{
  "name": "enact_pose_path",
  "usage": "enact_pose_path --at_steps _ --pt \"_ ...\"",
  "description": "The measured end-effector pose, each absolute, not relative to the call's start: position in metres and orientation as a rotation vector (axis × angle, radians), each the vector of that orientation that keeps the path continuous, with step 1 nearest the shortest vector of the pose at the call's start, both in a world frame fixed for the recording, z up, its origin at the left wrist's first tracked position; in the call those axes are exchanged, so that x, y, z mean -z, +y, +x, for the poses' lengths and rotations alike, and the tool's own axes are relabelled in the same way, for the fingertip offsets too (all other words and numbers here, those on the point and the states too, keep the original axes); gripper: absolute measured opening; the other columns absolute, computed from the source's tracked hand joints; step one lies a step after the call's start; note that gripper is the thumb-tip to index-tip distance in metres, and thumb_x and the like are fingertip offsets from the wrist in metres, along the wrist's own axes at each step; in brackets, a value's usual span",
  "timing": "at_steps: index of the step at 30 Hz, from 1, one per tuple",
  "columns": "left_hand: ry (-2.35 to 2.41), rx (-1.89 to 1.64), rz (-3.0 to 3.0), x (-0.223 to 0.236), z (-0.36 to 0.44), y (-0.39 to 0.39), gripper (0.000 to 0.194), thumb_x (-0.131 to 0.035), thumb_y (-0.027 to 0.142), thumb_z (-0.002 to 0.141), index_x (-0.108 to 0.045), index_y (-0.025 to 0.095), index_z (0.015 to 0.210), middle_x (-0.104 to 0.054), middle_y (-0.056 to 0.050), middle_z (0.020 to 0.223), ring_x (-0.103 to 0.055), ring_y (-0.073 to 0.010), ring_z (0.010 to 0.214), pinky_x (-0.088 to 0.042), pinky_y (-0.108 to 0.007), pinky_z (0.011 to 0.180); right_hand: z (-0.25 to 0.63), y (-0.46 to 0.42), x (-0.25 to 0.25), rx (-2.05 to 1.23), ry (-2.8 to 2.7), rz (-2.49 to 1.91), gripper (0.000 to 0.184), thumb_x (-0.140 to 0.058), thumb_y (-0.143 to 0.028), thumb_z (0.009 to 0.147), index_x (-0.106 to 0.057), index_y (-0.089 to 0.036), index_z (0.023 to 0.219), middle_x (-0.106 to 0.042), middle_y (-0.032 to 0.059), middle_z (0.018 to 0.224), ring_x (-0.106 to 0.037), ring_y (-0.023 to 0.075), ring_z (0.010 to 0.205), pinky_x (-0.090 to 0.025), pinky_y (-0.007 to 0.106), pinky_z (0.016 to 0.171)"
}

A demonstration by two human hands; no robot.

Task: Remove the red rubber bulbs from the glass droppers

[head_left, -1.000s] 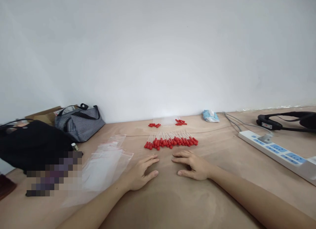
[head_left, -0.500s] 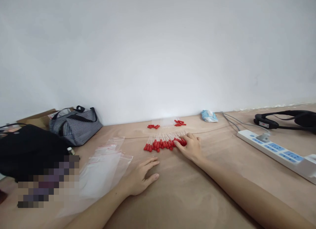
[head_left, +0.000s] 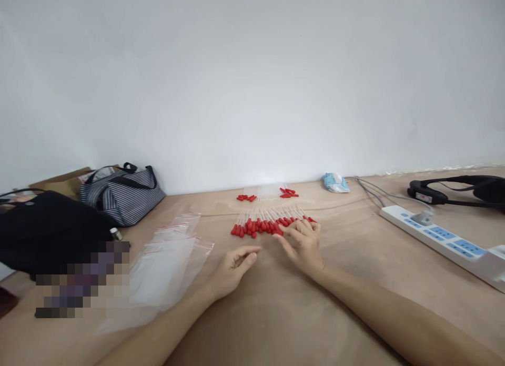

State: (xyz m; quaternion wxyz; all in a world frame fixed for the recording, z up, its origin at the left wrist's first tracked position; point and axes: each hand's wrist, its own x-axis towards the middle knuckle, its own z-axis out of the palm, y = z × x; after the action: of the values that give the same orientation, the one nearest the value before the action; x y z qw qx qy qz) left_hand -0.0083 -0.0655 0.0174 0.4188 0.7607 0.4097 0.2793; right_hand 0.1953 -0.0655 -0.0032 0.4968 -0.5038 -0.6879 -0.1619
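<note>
A row of thin clear droppers with red bulbs (head_left: 252, 226) lies in front of me, bulbs towards me and tubes pointing at the wall. My right hand (head_left: 305, 247) is at the row's right part, thumb and index finger around the red bulb of one dropper (head_left: 279, 231); the fingers partly hide it. My left hand (head_left: 235, 268) hovers just below the row, thumb near the index finger, with nothing visible in it. Beside my left forearm lie several clear zip bags (head_left: 165, 271) with red seal lines, overlapping.
Behind the row are two smaller groups of red-bulbed droppers (head_left: 289, 192) by the wall. A striped bag (head_left: 126, 197), a black bag (head_left: 51, 234) and a small bottle (head_left: 115, 233) stand left. On the right are a blue mask (head_left: 336, 183), a power strip (head_left: 437, 240) and a black headset (head_left: 453, 190).
My right hand has drawn back slightly towards me, its thumb and index finger now at a red bulb. My left hand has moved a little right, its thumb closer to the index finger.
</note>
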Motion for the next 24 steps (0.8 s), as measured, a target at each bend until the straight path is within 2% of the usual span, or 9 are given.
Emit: enact_pose_path --at_steps 2,5,9,14,16,19,22,24 --pt "0.934 -0.751 1.603 -0.011 0.005 -0.065 0.043 -0.045 0.048 0.079 -0.057 0.015 0.104 -0.061 -0.009 0.104 -0.058 -0.0192 0.091 -0.046 -0.035 0.084 0.188 -0.077 0.005 0.423 -1.759 -1.148 0.018 -0.052 -0.035 0.079 -0.064 -0.023 0.082 -0.053 0.0008 0.063 -0.045 0.0135 0.065 -0.024 0.032 0.07" --pt "0.822 -0.798 1.338 -0.003 0.023 -0.063 0.043 -0.051 0.052 0.074 -0.058 0.013 0.092 -0.062 -0.008 0.09 -0.059 -0.0171 0.082 -0.048 -0.03 0.075 0.178 -0.084 0.008 0.465 -1.901 -1.038 0.017 -0.053 -0.035 0.079 -0.064 -0.022 0.082 -0.052 0.0005 0.061 -0.042 0.0133 0.065 -0.024 0.032 0.069" --pt "0.921 -0.864 1.444 -0.001 0.023 -0.059 0.038 -0.053 0.048 0.074 -0.058 0.014 0.088 -0.06 -0.004 0.076 -0.058 -0.0143 0.068 -0.047 -0.025 0.061 0.178 -0.081 0.007 0.432 -1.981 -0.871 0.019 -0.055 -0.038 0.077 -0.063 -0.021 0.077 -0.054 0.0005 0.064 -0.041 0.013 0.066 -0.025 0.031 0.069" --pt "1.075 -0.87 2.121 -0.005 -0.002 -0.053 0.023 -0.049 0.031 0.08 -0.063 0.02 0.095 -0.064 -0.004 0.089 -0.057 -0.0182 0.084 -0.043 -0.031 0.078 0.193 -0.08 0.003 0.389 -1.976 -0.948 0.023 -0.051 -0.034 0.079 -0.06 -0.018 0.094 -0.059 0.0062 0.087 -0.046 0.0166 0.08 -0.028 0.033 0.074" --pt "1.056 -0.814 2.255 -0.006 -0.007 -0.053 0.024 -0.048 0.027 0.081 -0.063 0.022 0.098 -0.065 -0.004 0.092 -0.057 -0.0176 0.085 -0.043 -0.03 0.078 0.196 -0.08 0.003 0.357 -2.06 -0.963 0.027 -0.051 -0.036 0.08 -0.059 -0.019 0.1 -0.06 0.0058 0.091 -0.046 0.0176 0.084 -0.026 0.036 0.079" --pt "0.994 -0.758 2.349 -0.008 -0.005 -0.055 0.024 -0.046 0.024 0.082 -0.064 0.021 0.096 -0.065 -0.003 0.087 -0.058 -0.0151 0.079 -0.045 -0.027 0.073 0.196 -0.077 0.007 0.28 -2.153 -0.97 0.025 -0.05 -0.036 0.082 -0.059 -0.022 0.101 -0.062 0.0023 0.08 -0.047 0.0161 0.079 -0.025 0.036 0.082" --pt "0.985 -0.757 2.395 -0.011 0.0 -0.058 0.023 -0.046 0.022 0.082 -0.065 0.02 0.095 -0.065 -0.002 0.084 -0.058 -0.0137 0.075 -0.045 -0.025 0.07 0.195 -0.075 0.011 0.201 -2.207 -1.012 0.021 -0.047 -0.032 0.084 -0.062 -0.024 0.096 -0.058 0.0004 0.064 -0.044 0.0145 0.069 -0.026 0.033 0.074" --pt "1.014 -0.774 2.41 -0.013 0.002 -0.059 0.022 -0.048 0.023 0.081 -0.063 0.019 0.097 -0.065 -0.003 0.085 -0.058 -0.014 0.075 -0.045 -0.025 0.07 0.195 -0.074 0.012 0.156 -2.235 -1.043 0.02 -0.045 -0.03 0.085 -0.062 -0.024 0.094 -0.057 0.0004 0.061 -0.042 0.0143 0.067 -0.026 0.031 0.07"
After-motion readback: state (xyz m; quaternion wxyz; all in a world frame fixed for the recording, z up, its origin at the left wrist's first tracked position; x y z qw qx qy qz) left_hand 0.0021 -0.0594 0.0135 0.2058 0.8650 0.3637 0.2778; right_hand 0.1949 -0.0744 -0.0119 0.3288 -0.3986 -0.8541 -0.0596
